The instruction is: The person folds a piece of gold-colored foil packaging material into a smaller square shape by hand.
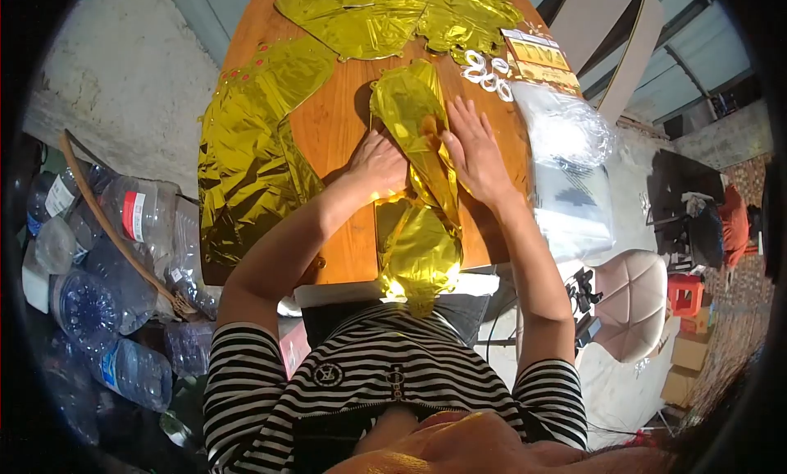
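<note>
A folded gold foil sheet [410, 113] lies lengthwise on the wooden table [328, 113], its lower part [418, 244] hanging over the near edge. My left hand [379, 164] rests on the foil's left side, its fingertips partly hidden at the foil. At the right side my right hand [477, 150] lies flat with its fingers stretched out, the thumb side touching the foil. More gold foil [254, 146] is spread along the table's left side, and another piece [393, 19] covers the far end.
White rings [488, 74] and a printed card [537, 56] are at the far right of the table. Clear plastic bags [570, 179] lie along the right edge. Plastic bottles [135, 367] fill the floor at left; a padded chair [631, 306] stands at right.
</note>
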### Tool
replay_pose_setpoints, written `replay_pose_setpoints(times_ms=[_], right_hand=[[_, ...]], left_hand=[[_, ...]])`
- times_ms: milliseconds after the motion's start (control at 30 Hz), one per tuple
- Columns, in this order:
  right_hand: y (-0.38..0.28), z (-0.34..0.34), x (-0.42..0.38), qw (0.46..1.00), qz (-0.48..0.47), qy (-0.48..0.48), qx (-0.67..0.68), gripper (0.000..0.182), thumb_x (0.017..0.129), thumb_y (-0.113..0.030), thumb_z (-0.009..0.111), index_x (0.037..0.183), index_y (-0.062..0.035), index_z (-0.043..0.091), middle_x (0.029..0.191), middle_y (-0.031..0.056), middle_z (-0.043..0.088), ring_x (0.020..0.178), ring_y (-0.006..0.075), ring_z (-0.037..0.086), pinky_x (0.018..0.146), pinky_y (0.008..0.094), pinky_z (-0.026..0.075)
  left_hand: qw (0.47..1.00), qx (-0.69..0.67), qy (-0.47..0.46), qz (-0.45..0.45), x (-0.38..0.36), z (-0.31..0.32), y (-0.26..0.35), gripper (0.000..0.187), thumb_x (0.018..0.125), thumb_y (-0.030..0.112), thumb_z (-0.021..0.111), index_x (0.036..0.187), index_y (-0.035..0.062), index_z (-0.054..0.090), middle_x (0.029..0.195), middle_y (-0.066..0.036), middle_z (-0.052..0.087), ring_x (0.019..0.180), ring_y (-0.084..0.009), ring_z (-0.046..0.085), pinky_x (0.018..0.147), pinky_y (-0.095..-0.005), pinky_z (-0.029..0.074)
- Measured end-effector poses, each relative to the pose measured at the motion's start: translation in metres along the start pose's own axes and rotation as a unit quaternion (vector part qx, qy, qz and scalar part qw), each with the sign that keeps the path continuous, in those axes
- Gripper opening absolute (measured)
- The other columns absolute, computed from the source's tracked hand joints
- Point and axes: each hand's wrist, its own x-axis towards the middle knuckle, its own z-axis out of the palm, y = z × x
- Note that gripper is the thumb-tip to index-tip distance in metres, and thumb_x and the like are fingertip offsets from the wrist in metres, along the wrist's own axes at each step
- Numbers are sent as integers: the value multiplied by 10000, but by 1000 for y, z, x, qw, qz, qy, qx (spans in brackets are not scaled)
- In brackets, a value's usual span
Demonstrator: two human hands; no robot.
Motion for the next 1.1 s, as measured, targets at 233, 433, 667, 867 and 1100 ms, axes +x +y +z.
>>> replay_pose_setpoints(times_ms=[233, 433, 667, 867, 1100], right_hand=[[-30, 6, -56, 996, -6, -69, -56, 622, 1067, -317, 494, 1570, 5, 320, 1643, 221, 291, 1541, 374, 240, 1259, 483, 176], [-29, 17, -58, 996, -16, -57, -62, 674, 1060, -411, 471, 1572, 1, 322, 1638, 205, 315, 1545, 337, 245, 1266, 471, 166], [-32, 12, -59, 995, -23, -63, -76, 732, 1059, -481, 436, 1592, -5, 276, 1664, 195, 262, 1556, 336, 209, 1269, 477, 148], [-32, 12, -59, 992, -16, -89, -90, 749, 1063, -527, 387, 1610, -34, 248, 1687, 184, 199, 1567, 336, 167, 1274, 475, 116], [-32, 11, -59, 993, -19, -87, -80, 737, 1061, -526, 393, 1618, -65, 246, 1689, 176, 198, 1567, 331, 170, 1272, 478, 120]], left_hand=[[1000, 3, 8, -8, 7, -3, 1, 655, 878, 242, 639, 1495, 106, 469, 1552, -163, 436, 1454, -368, 367, 1220, -528, 239], [989, -12, 146, 33, 1, 2, 0, 536, 844, 171, 652, 1365, 74, 568, 1386, -200, 570, 1340, -382, 474, 1156, -513, 312], [967, -114, 227, 38, 5, 5, -9, 458, 848, 66, 534, 1300, 28, 602, 1332, -248, 592, 1250, -440, 520, 1077, -523, 370], [949, -48, 307, 52, 6, -10, 1, 418, 858, 66, 534, 1263, 6, 621, 1292, -253, 602, 1258, -448, 503, 1072, -561, 375], [921, -128, 317, -186, -10, -26, 18, 95, 874, 102, 637, 913, 19, 612, 1029, -183, 605, 991, -365, 599, 825, -452, 503]])
